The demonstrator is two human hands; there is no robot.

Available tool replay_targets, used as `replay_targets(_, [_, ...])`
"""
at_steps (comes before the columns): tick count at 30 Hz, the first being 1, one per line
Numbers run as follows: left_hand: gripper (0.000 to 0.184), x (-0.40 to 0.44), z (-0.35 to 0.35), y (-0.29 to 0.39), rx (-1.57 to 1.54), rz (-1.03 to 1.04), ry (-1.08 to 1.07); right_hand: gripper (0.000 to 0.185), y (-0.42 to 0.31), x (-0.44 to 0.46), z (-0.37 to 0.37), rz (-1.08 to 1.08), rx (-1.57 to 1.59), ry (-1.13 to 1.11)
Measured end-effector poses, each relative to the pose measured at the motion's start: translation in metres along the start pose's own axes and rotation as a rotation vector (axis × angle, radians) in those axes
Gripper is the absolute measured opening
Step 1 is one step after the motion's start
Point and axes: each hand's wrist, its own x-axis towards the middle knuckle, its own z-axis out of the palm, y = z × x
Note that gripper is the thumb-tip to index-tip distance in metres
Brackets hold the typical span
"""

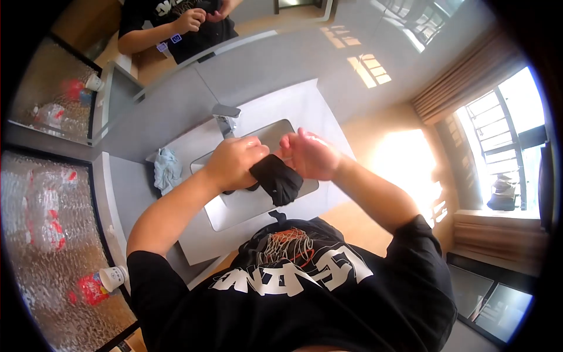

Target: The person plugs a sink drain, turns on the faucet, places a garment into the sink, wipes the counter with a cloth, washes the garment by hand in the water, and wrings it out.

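Observation:
Over the sink [234,208], my left hand [236,163] is closed round one end of a black cloth [278,180]. The cloth hangs bunched toward my body. My right hand [309,155] is just right of it, palm turned up and fingers curled, close to the cloth's upper edge. Whether its fingers touch the cloth is hidden. Both hands look wet. Behind my left hand stands the metal faucet [226,117]. Part of another dark item shows in the basin below my left hand.
A light blue cloth [167,170] lies on the counter [196,141] left of the sink. Paper cups [112,278] stand by the textured glass at the left. A mirror [258,56] rises behind the faucet. Sunlit window [504,135] at the right.

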Motion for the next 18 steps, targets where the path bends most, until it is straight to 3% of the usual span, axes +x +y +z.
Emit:
replay_targets(1, [0.032,0.004,-0.008,0.004,0.095,0.111,0.058,0.069,0.008,0.002,0.008,0.029,0.171,-0.033])
replay_targets(3, [0.03,0.009,-0.016,0.006,0.257,0.317,0.192,0.084,0.035,-0.002,0.038,0.113,0.213,-0.149])
replay_targets(4, [0.028,0.012,-0.021,0.007,0.282,0.358,0.221,0.087,0.058,0.006,0.041,0.114,0.365,-0.385])
replay_targets(6, [0.025,0.018,-0.035,0.009,0.338,0.436,0.281,0.074,0.061,0.005,0.082,0.088,0.33,-0.388])
replay_targets(8, [0.02,0.018,-0.045,0.001,0.415,0.463,0.277,0.066,0.053,0.016,0.09,0.285,0.553,-0.497])
replay_targets(10, [0.017,0.015,-0.053,-0.002,0.457,0.413,0.209,0.049,0.017,0.009,0.093,0.386,0.068,-0.203])
replay_targets(12, [0.025,0.011,-0.053,0.008,0.399,0.078,-0.04,0.047,-0.019,0.007,0.116,0.454,-0.681,0.054])
replay_targets(15, [0.029,0.018,-0.05,0.021,0.18,-0.408,-0.331,0.047,-0.043,0.017,0.122,0.159,-1.97,0.182])
replay_targets(18, [0.02,0.026,-0.057,0.019,-0.348,-0.524,-0.418,0.037,-0.069,0.02,0.167,0.301,-2.418,0.159])
